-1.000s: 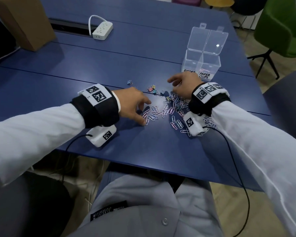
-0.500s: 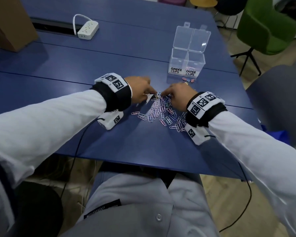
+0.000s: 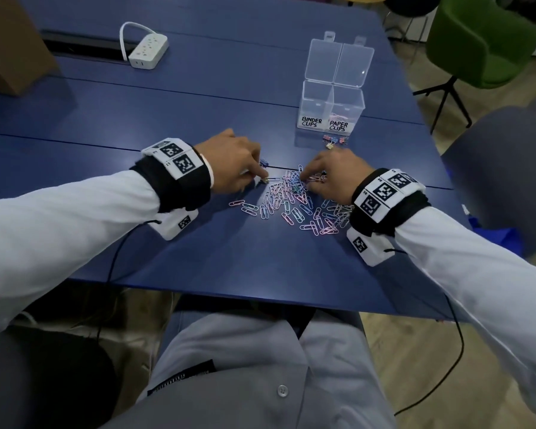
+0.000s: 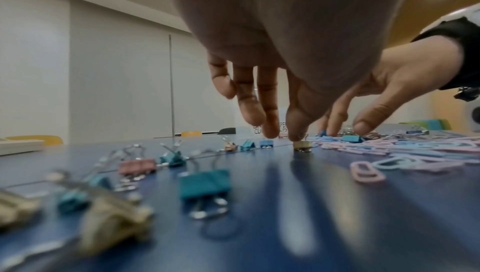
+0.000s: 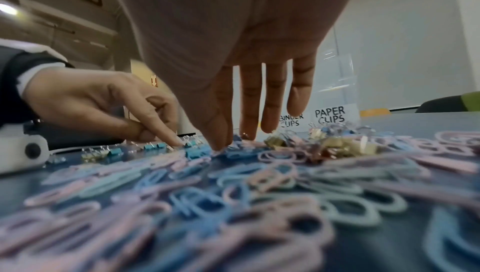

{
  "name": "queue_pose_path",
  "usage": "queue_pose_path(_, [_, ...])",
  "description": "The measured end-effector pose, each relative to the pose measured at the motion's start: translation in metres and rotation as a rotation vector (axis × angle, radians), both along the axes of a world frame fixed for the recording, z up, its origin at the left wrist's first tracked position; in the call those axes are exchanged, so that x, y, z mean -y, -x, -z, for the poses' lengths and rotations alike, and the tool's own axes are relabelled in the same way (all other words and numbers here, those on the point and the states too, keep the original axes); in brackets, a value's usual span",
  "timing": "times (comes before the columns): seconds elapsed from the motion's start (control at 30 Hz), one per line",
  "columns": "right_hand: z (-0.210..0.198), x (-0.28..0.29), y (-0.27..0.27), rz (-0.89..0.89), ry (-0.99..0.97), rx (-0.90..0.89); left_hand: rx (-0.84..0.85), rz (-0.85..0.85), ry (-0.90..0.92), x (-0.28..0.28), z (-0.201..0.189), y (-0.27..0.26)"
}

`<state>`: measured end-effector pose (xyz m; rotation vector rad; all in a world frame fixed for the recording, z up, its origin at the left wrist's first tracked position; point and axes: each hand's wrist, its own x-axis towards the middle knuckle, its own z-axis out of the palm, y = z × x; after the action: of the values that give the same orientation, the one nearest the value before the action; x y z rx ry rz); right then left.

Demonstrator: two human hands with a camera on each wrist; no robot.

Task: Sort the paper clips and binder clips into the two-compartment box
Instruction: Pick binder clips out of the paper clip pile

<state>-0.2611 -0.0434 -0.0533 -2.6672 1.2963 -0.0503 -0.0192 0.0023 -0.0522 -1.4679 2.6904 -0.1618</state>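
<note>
Sorting stage: judged early, since nearly all clips lie on the blue table and the clear plastic two-compartment box, lids up, holds only a few pink clips in the side labelled PAPER CLIPS; the BINDER CLIPS side looks bare.
Paper clips: pink and pale-blue coated wire paper clips lie spread flat between the hands, overlapping and partly hooked together.
Paper clip handling: likely very light, springy and slick; flat on the top they give little edge, so sliding one free and pinching its rounded end should serve, and tangled ones may lift in a bunch.
Binder clips: small coloured metal binder clips lie scattered under the left wrist, a few more mixed into the pile, and a small group just before the box.
Binder clip handling: probably stiffer and a little heavier, with a folded body standing proud; taking the body by its two sides looks surer than the loose wire handles, which swing.
Left hand: left hand reaches down with fingers extended, one fingertip pressing on a small cream binder clip; nothing is held.
Right hand: right hand has straight fingers pointing down, tips touching the far edge of the pile, holding nothing that shows.
</note>
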Motion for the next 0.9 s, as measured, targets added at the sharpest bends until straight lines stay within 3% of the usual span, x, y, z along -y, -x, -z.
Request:
queue_pose_path(0.27, [-0.007,-0.002,-0.005,-0.004,-0.001,0.084,-0.133,-0.114,-0.084,0.001,-0.002,-0.009])
queue_pose_path(0.43, [-0.006,-0.010,-0.020,-0.041,0.020,-0.037,-0.180,-0.157,-0.095,0.004,-0.002,0.002])
queue_pose_path(0.63, [-0.007,-0.011,-0.017,-0.012,-0.029,0.001,-0.410,-0.277,-0.074,0.004,-0.014,-0.011])
queue_pose_path(0.77, [-0.012,-0.008,-0.014,0.079,-0.150,0.181,-0.291,-0.371,-0.114,0.010,-0.015,-0.024])
queue_pose_path(0.9, [-0.017,-0.003,-0.013,0.153,-0.249,0.323,-0.205,-0.304,-0.119,0.010,-0.013,-0.019])
